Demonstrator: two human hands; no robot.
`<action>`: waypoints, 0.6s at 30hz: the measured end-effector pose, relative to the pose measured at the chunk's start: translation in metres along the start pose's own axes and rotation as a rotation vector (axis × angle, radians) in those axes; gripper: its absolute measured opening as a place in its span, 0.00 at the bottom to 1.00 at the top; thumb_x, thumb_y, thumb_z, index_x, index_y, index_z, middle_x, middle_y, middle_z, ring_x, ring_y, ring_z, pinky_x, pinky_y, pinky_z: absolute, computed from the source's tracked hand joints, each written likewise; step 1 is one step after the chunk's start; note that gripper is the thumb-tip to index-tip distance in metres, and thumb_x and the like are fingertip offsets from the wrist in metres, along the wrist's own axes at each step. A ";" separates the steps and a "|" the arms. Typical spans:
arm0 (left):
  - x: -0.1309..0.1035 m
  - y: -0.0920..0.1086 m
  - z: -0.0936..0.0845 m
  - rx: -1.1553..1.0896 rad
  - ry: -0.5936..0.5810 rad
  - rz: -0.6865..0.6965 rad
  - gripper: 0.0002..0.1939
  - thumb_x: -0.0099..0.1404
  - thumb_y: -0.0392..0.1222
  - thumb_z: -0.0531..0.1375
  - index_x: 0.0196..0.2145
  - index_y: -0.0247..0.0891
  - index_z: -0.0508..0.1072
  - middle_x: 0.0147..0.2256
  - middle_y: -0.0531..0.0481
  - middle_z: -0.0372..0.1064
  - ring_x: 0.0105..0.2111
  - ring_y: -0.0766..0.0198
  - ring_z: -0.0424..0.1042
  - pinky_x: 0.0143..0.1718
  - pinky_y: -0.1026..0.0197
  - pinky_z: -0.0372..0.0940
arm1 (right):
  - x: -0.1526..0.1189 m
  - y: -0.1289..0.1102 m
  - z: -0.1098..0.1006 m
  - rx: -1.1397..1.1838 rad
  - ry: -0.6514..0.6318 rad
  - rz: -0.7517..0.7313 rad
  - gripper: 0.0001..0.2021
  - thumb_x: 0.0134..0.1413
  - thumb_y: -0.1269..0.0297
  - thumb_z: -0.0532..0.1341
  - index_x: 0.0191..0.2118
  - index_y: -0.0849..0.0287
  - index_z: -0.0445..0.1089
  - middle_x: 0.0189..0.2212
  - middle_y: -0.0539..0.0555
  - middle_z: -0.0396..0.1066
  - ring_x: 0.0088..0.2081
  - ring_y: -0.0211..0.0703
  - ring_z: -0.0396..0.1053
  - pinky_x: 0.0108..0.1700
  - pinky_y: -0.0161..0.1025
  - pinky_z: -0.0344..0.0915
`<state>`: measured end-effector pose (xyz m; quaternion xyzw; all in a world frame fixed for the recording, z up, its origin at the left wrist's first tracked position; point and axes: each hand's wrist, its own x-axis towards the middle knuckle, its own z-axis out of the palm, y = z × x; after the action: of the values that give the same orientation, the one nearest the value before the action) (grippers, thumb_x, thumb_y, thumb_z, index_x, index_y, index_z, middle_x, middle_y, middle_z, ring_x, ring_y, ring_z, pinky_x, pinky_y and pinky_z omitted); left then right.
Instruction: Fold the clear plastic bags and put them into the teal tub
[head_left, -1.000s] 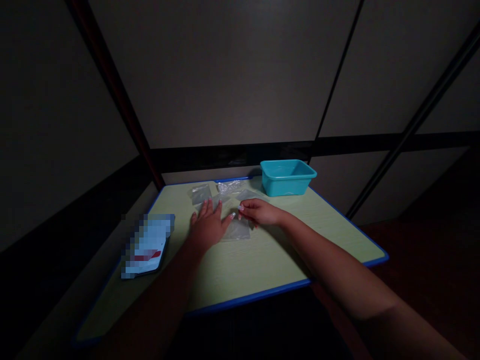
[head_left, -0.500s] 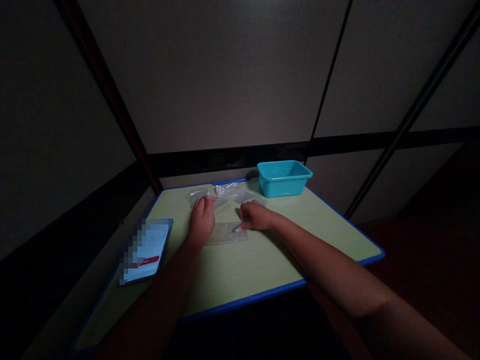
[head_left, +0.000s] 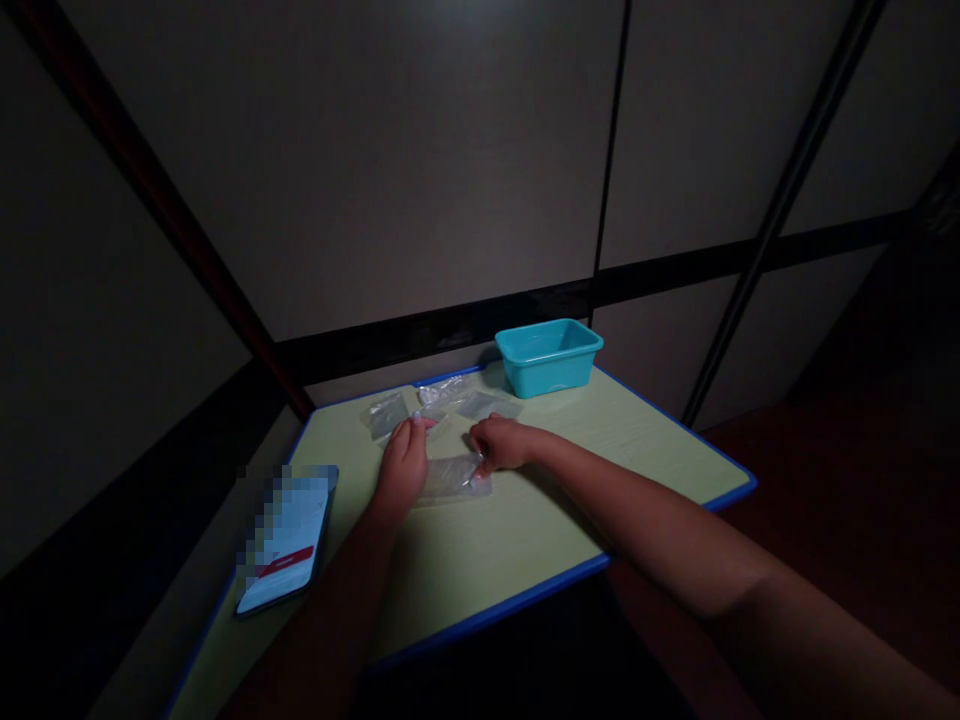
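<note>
A clear plastic bag (head_left: 450, 482) lies flat on the table in front of me, between my two hands. My right hand (head_left: 504, 443) is at its right end, thumb and fingers curled together on the film. Over the bag's left end is my left hand (head_left: 403, 462), its fingers closed and the thumb upward; what it holds, if anything, I cannot make out. Just beyond my hands are more clear bags: one at the left (head_left: 385, 416), one at the right (head_left: 487, 405), and a crumpled bag with something whitish in it (head_left: 444, 391) farther back.
A turquoise plastic basin (head_left: 551, 372) stands at the back right of the pale table (head_left: 555, 530), which has a blue edge. A tablet or phone (head_left: 289, 550) with a lit screen lies at the left. Cabinet panels (head_left: 420, 180) rise behind the table.
The view has turned slightly to the right. My right thumb has drawn in toward the fingers on the plastic bag, which looks more wrinkled there. My left hand stays almost in place.
</note>
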<state>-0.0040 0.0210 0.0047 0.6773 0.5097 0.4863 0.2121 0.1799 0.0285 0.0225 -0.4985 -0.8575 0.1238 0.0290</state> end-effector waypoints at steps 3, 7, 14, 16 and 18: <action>-0.001 -0.002 -0.001 0.014 -0.051 0.028 0.23 0.66 0.54 0.42 0.35 0.38 0.70 0.40 0.43 0.69 0.43 0.57 0.68 0.46 0.55 0.62 | 0.001 0.001 0.001 0.109 0.000 -0.033 0.16 0.36 0.59 0.68 0.32 0.59 0.68 0.28 0.51 0.68 0.33 0.41 0.62 0.29 0.32 0.51; -0.001 -0.003 0.000 0.045 -0.111 0.083 0.20 0.66 0.51 0.43 0.35 0.37 0.70 0.38 0.44 0.69 0.43 0.58 0.68 0.47 0.55 0.61 | 0.002 0.000 0.004 0.277 0.037 -0.074 0.12 0.35 0.69 0.68 0.30 0.61 0.67 0.24 0.46 0.64 0.26 0.33 0.59 0.27 0.30 0.50; -0.006 0.004 0.007 0.101 -0.281 0.175 0.15 0.65 0.49 0.47 0.37 0.38 0.69 0.38 0.45 0.71 0.41 0.58 0.69 0.45 0.55 0.62 | 0.004 0.002 0.007 0.420 0.084 -0.075 0.15 0.37 0.74 0.66 0.37 0.64 0.68 0.23 0.46 0.62 0.25 0.32 0.59 0.27 0.29 0.53; -0.007 0.004 0.009 0.069 -0.291 0.160 0.16 0.64 0.48 0.48 0.41 0.37 0.67 0.40 0.44 0.70 0.42 0.58 0.69 0.45 0.55 0.61 | 0.005 0.004 0.007 0.417 0.088 -0.087 0.14 0.38 0.75 0.66 0.37 0.64 0.69 0.24 0.46 0.63 0.26 0.32 0.59 0.28 0.29 0.54; -0.006 0.003 0.009 0.045 -0.285 0.131 0.17 0.64 0.49 0.49 0.44 0.36 0.66 0.41 0.44 0.70 0.43 0.58 0.69 0.46 0.55 0.61 | 0.005 0.005 0.007 0.410 0.097 -0.102 0.14 0.38 0.75 0.65 0.36 0.64 0.69 0.24 0.47 0.64 0.26 0.32 0.59 0.28 0.29 0.54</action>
<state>0.0057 0.0159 0.0003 0.7759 0.4400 0.3863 0.2349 0.1805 0.0344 0.0139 -0.4433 -0.8362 0.2700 0.1771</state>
